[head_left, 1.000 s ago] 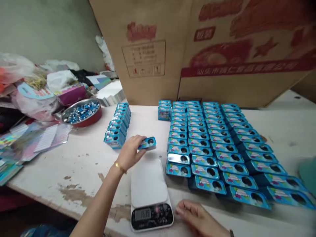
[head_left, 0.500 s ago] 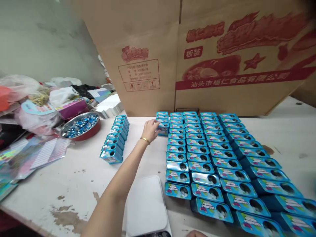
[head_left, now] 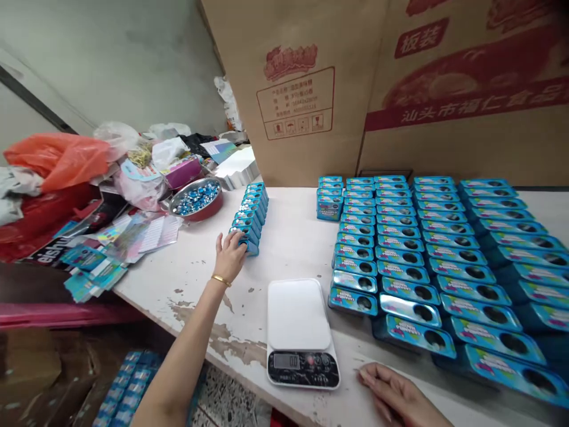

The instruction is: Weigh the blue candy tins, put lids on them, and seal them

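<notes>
Fingers point(head_left: 370, 375) of the right hand point(head_left: 400, 396) lie loosely half-curled, nothing showing between them, just right of the scale point(head_left: 299, 314). Beyond them, also right of the scale, stands a block point(head_left: 395, 244) of blue boxes in columns, tops gleaming.

Now across to the left hand point(head_left: 230, 260), out beyond the scale and to its left! Palm down, outer fingers spread, thumb side right up against the box point(head_left: 252, 246), nearest one of a row point(head_left: 252, 207). Is it pinched? Can't tell, the hand covers the contact.

Looks like thin card, this box, so I'd call it light, stiff along the folds, easily dented on the panels. That shiny print could slide a little under dry fingertips, and the round window is probably the weak spot. Best hold, I'd say: two opposite sides, up near the top edge, gentle squeeze, kept upright.

Farther back, left of the scale, sits a bowl point(head_left: 212, 207) of blue and silver pieces point(head_left: 195, 197); and right behind everything, past the scale, rises the carton point(head_left: 306, 154).
</notes>
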A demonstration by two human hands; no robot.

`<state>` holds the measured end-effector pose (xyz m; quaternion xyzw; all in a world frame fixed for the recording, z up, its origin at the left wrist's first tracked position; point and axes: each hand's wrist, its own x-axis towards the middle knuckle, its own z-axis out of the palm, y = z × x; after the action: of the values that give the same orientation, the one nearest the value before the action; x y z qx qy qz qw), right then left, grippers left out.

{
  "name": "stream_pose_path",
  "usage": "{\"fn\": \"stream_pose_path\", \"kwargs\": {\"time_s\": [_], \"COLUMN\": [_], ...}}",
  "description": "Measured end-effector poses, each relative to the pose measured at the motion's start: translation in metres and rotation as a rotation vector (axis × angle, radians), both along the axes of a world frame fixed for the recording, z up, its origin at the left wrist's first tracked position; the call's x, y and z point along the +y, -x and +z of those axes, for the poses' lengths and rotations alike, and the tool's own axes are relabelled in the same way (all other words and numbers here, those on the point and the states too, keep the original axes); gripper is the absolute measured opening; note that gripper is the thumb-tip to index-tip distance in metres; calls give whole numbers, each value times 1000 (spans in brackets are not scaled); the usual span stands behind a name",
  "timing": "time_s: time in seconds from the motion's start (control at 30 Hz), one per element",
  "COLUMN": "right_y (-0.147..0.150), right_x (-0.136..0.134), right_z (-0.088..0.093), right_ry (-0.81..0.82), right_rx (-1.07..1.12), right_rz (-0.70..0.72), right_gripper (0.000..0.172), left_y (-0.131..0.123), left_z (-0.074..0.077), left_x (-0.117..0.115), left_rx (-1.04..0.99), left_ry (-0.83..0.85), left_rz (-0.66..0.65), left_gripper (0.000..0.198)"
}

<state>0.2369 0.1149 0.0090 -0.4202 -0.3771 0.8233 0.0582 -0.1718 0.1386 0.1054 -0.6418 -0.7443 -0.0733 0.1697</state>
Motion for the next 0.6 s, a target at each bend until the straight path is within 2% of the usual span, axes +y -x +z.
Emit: {"fn": "stream_pose_path", "kwargs": {"time_s": [0.07,0.17,0.27,0.33,0.43,0.53,0.6], "right_y": [-3,-5,-4,-4,-9,-18,-23], "right_x": [0,3,5,5,1,-2,-2], "right_z": [7,24,39,43,43,43,46], "right_ry": [67,102,64,36,0,-36,-34], "right_rx": [33,79,82,70,49,13,-35], "right_rz": [-42,-67,-64,-80,-53,-12,-26], "right_gripper": [51,53,54,54,53,51,53], "left_y": [-22,-69,-114,-136,-153,-156,-151], "left_z": [19,50,67,66,54,47,48], "left_x": [-5,-16,-26,-30,-29,-27,-30], "left_rx": [5,-15,-54,-56,-12,-51,-153], "left_ry": [52,154,230,293,378,389,307], "left_rz": [-85,-237,-370,-434,-467,-460,-471], "left_gripper": [7,13,17,16,13,13,24]}}
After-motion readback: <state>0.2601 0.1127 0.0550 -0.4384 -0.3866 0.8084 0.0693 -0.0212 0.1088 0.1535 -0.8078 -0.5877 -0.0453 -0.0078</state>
